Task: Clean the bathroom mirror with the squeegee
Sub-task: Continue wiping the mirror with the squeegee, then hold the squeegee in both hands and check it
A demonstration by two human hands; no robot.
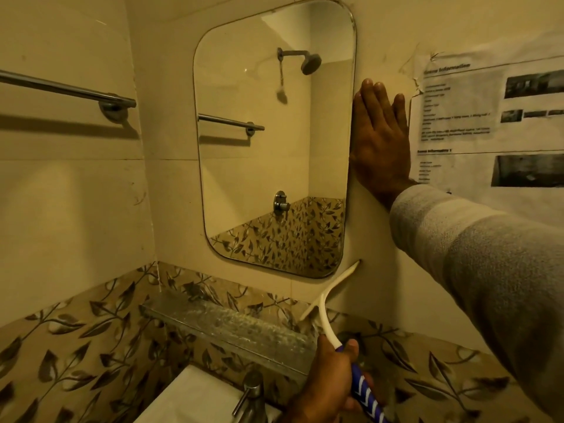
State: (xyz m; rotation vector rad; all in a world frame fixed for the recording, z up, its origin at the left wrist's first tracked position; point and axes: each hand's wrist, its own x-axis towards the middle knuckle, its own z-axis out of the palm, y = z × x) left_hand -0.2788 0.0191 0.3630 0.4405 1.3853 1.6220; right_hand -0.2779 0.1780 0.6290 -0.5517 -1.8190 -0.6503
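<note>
**Squeegee poised below mirror**

Gripped by its blue handle in left hand, fingers curled round it: squeegee, blade slanting up-right, just under mirror. Pressed flat on wall right of mirror, fingers together: right hand.

Cream tiled walls, leaf-patterned band, towel rail, dim yellow light

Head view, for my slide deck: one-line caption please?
Left hand holds squeegee below the mirror; right hand flat on wall.
</note>
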